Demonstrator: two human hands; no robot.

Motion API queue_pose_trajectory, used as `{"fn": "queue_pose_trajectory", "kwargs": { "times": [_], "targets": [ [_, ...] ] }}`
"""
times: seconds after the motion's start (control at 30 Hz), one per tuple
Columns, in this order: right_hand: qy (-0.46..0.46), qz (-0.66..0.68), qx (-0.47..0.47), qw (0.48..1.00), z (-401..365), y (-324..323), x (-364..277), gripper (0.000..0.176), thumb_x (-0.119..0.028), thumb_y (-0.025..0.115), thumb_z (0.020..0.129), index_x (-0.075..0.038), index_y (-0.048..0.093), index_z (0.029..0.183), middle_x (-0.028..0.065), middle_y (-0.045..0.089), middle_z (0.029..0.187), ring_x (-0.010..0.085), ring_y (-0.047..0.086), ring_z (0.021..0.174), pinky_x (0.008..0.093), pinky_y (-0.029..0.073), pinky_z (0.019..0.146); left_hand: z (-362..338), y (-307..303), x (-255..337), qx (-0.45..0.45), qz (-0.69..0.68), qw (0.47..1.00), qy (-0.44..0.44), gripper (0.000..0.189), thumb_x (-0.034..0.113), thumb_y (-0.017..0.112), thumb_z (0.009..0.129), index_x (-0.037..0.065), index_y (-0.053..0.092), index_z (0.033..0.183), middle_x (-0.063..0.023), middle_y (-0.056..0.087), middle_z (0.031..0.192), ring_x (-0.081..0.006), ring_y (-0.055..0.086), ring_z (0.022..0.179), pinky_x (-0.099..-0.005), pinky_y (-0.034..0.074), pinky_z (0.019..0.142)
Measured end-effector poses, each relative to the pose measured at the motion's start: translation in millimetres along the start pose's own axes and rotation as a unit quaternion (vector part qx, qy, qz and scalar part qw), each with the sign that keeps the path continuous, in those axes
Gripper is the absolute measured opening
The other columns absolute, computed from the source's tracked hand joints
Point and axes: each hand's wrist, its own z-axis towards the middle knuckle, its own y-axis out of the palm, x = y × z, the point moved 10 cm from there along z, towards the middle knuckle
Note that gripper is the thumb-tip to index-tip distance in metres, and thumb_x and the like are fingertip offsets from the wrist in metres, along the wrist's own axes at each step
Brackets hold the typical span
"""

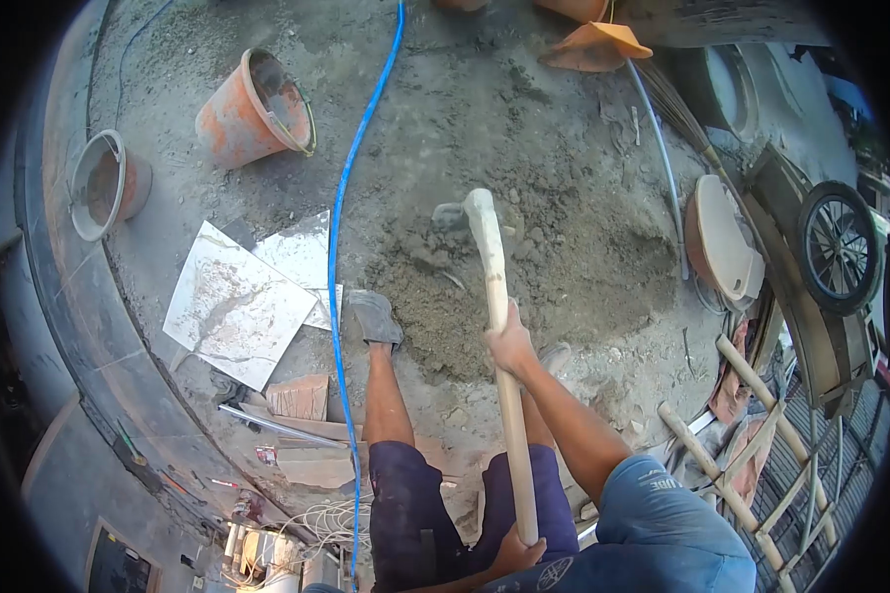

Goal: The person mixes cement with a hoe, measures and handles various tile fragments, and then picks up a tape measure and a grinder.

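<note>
A hoe (494, 272) with a long pale wooden handle runs up the middle of the view. Its grey metal blade (449, 216) lies at the loose sandy mortar heap (554, 257), its far edge partly out of sight. Midway along the handle, my right hand (510, 341) is closed around the wood. Low in the view, close to my shorts, my left hand (517, 555) grips the handle's near end. My feet stand at the heap's near side, one in a grey shoe (375, 318).
A blue hose (344, 198) runs lengthwise left of the heap. Beyond it are an orange bucket (242, 119), another bucket (114, 185) and white tiles (232, 301). On the right are a wheelbarrow wheel (839, 247), a basin (720, 237) and a wooden ladder (752, 450).
</note>
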Motion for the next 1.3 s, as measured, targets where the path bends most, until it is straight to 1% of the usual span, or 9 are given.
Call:
{"fn": "queue_pose_trajectory", "kwargs": {
  "times": [0.27, 0.43, 0.63, 0.77, 0.9, 0.97, 1.03, 1.17, 1.3],
  "targets": [
    [-0.100, 0.186, 0.162, 0.964, 43, -175, -79, 0.076, -0.009, 0.057, 0.082, -0.012, 0.021, 0.149, 0.0114, 0.062, 0.081, 0.0176, 0.061, 0.057, 0.0328, 0.053, 0.051, 107, -24, 106, -0.044, 0.222, 0.960, 0.166, 0.050, 0.017, 0.069, 0.079, -0.003, 0.051, 0.121, -0.0218, 0.065, 0.093, -0.0395, 0.064, 0.093, -0.0417, 0.050, 0.085],
    [-0.104, 0.132, 0.238, 0.957, 197, -251, -157, 0.078, -0.014, 0.059, 0.082, -0.005, 0.020, 0.149, 0.0246, 0.065, 0.103, 0.0304, 0.068, 0.080, 0.0398, 0.057, 0.069, 264, -35, 219, -0.043, 0.257, 0.946, 0.194, 0.035, 0.012, 0.067, 0.079, -0.003, 0.052, 0.107, -0.0123, 0.060, 0.077, -0.0184, 0.063, 0.060, -0.0334, 0.051, 0.054],
    [-0.054, -0.013, 0.201, 0.978, 144, -191, -110, 0.083, -0.020, 0.058, 0.082, -0.003, 0.015, 0.150, 0.0325, 0.058, 0.119, 0.0424, 0.060, 0.111, 0.0434, 0.048, 0.098, 183, -12, 152, -0.056, 0.152, 0.972, 0.171, 0.031, 0.008, 0.065, 0.082, -0.003, 0.050, 0.106, -0.0080, 0.059, 0.072, -0.0172, 0.060, 0.053, -0.0320, 0.050, 0.050],
    [0.011, 0.022, 0.102, 0.994, 64, -95, 11, 0.085, -0.021, 0.061, 0.082, -0.003, 0.013, 0.151, 0.0366, 0.059, 0.112, 0.0455, 0.058, 0.111, 0.0459, 0.046, 0.099, 81, -13, 23, -0.079, 0.089, 0.991, -0.056, 0.029, 0.005, 0.064, 0.083, -0.001, 0.048, 0.106, -0.0068, 0.057, 0.071, -0.0143, 0.059, 0.053, -0.0305, 0.050, 0.048],
    [0.059, 0.210, 0.078, 0.973, -44, -91, 89, 0.081, -0.009, 0.057, 0.083, -0.005, 0.015, 0.151, 0.0163, 0.062, 0.088, 0.0204, 0.061, 0.058, 0.0340, 0.054, 0.053, -15, -17, -52, -0.131, 0.163, 0.969, -0.134, 0.038, 0.010, 0.065, 0.084, 0.000, 0.048, 0.117, -0.0110, 0.064, 0.085, -0.0202, 0.066, 0.068, -0.0350, 0.054, 0.062],
    [0.006, 0.222, 0.138, 0.965, -70, -136, 94, 0.079, -0.008, 0.056, 0.083, -0.007, 0.016, 0.151, 0.0149, 0.061, 0.087, 0.0184, 0.059, 0.056, 0.0332, 0.053, 0.050, -30, -6, -40, -0.120, 0.279, 0.944, 0.131, 0.054, 0.017, 0.068, 0.082, -0.001, 0.048, 0.128, -0.0169, 0.067, 0.085, -0.0311, 0.069, 0.077, -0.0406, 0.055, 0.070],
    [-0.014, 0.252, 0.202, 0.946, -76, -200, 86, 0.076, -0.007, 0.055, 0.084, -0.007, 0.017, 0.149, 0.0136, 0.059, 0.085, 0.0182, 0.058, 0.056, 0.0334, 0.052, 0.049, 3, 0, 7, -0.161, 0.336, 0.928, -0.012, 0.057, 0.020, 0.067, 0.082, 0.000, 0.047, 0.131, -0.0221, 0.067, 0.104, -0.0371, 0.068, 0.095, -0.0398, 0.053, 0.083],
    [0.001, 0.298, 0.297, 0.907, 27, -291, 83, 0.071, -0.008, 0.056, 0.084, -0.004, 0.020, 0.145, 0.0158, 0.061, 0.087, 0.0183, 0.058, 0.057, 0.0329, 0.052, 0.050, 127, -8, 127, -0.143, 0.417, 0.892, 0.096, 0.038, 0.018, 0.066, 0.080, -0.001, 0.053, 0.109, -0.0258, 0.065, 0.085, -0.0429, 0.065, 0.082, -0.0459, 0.051, 0.072],
    [0.138, 0.250, 0.120, 0.951, 22, -111, 132, 0.087, -0.017, 0.059, 0.082, 0.001, 0.010, 0.150, 0.0283, 0.064, 0.104, 0.0313, 0.069, 0.082, 0.0403, 0.057, 0.068, 36, -54, 64, -0.082, 0.323, 0.942, -0.034, 0.040, 0.019, 0.066, 0.079, -0.004, 0.054, 0.110, -0.0207, 0.063, 0.088, -0.0311, 0.064, 0.080, -0.0390, 0.050, 0.075]
  ]
}}
